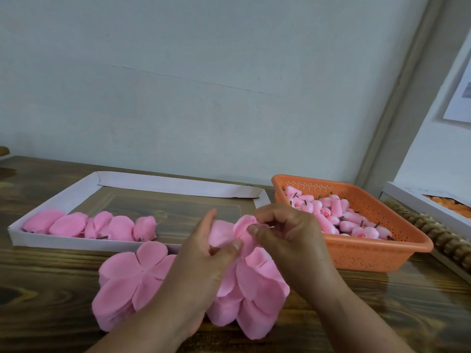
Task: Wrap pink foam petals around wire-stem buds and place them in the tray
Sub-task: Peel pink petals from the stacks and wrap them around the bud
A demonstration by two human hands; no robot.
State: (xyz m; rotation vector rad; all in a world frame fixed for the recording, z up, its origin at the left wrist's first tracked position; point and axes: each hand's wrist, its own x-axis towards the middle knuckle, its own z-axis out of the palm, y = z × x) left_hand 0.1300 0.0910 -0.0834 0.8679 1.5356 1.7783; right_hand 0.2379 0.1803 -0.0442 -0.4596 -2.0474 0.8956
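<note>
A pink foam petal piece (239, 231) is being held up between both hands just above the wooden table (51, 289), in front of the near edge of the white tray (58, 200) and beside the orange basket (356, 253). Its lobes are curling up and toward the wall, while the bud and wire stem inside it are hidden by fingers, so I cannot tell which way the stem is pointing. The left hand (204, 263) is pinching the petal's lower part between thumb and curled fingers, its index finger sticking straight up. The right hand (290, 235) is gripping the upper lobes with curled fingertips pressed together on the foam. Under the hands, two stacks of flat five-lobed petal cutouts are lying on the table, one at left (130, 284) and one at right (254, 296), lobes fanning outward. In the tray, a row of finished wrapped flowers (102, 225) is lying along the near wall, with short dark stem ends pointing toward the viewer. The basket is holding a heap of pink foam buds (339, 215), their long axes lying at mixed angles and dark stems poking out. Farther right, a white box (418, 202) is showing orange pieces inside.
</note>
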